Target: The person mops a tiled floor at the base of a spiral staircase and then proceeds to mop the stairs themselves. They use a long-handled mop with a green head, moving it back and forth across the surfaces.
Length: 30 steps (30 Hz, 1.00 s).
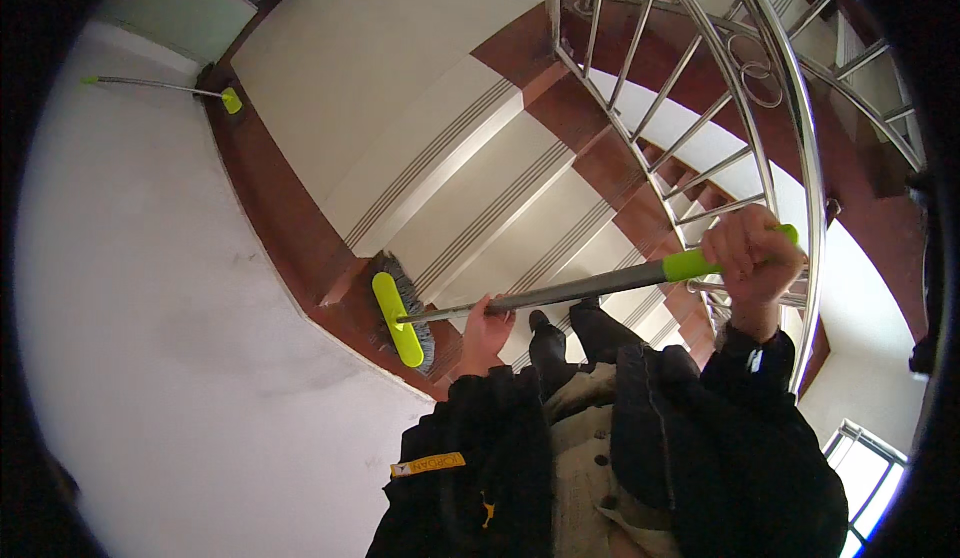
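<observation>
A broom [399,320] with a lime green head, grey bristles and a metal handle reaches across in front of me. My right hand [752,252] is closed on the green grip at the handle's upper end, beside the railing. Lower on the handle, near the head, my left hand [487,333] holds the metal tube. The bristles are against the red-brown border at the wall side of the stairs. My feet, in dark shoes, stand on a step below the broom's level in the picture.
Cream steps [480,220] with dark grooved strips run up to a landing [360,62]. A curved stainless steel railing [806,145] lines the right side, a white wall [150,273] the left. A long-handled tool with a green end [232,100] leans on the wall. A window [866,475] is at lower right.
</observation>
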Motion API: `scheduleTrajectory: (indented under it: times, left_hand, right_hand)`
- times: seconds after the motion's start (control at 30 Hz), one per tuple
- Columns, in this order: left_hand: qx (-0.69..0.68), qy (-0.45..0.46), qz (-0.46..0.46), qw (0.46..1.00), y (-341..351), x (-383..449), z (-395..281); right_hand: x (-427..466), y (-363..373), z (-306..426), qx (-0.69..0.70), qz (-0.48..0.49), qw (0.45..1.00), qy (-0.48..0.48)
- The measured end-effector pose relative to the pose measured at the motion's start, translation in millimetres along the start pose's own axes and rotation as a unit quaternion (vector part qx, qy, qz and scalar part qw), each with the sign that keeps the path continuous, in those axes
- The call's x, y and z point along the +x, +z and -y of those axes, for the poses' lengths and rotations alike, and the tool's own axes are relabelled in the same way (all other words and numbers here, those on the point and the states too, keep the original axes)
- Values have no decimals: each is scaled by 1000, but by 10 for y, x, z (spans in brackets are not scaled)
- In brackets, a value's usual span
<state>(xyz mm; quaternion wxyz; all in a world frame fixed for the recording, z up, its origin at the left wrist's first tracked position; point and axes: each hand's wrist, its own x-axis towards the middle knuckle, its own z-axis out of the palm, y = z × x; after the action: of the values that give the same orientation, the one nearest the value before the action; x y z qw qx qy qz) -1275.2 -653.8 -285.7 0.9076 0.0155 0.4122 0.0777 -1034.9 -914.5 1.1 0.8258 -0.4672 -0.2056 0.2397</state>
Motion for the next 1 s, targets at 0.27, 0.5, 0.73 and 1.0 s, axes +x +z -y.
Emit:
scheduleTrajectory:
  times: [0.27, 0.5, 0.73, 1.0]
  left_hand:
    - [47, -48, 1, 998, 364, 107, 253]
    - [166, -185, 52, 967, 1208, 691, 1094]
    - [336, -293, 120, 887, 1881, 1587, 1927]
    - [413, -329, 102, 843, 2099, 1543, 2600]
  right_hand:
    - [-154, -352, 280, -15, -49, 998, -26]
    - [-941, -1029, 971, -41, -204, 968, -144]
    - [-1816, -1166, 985, 20, -399, 882, -251]
    - [-2443, -1069, 894, -45, -486, 823, -291]
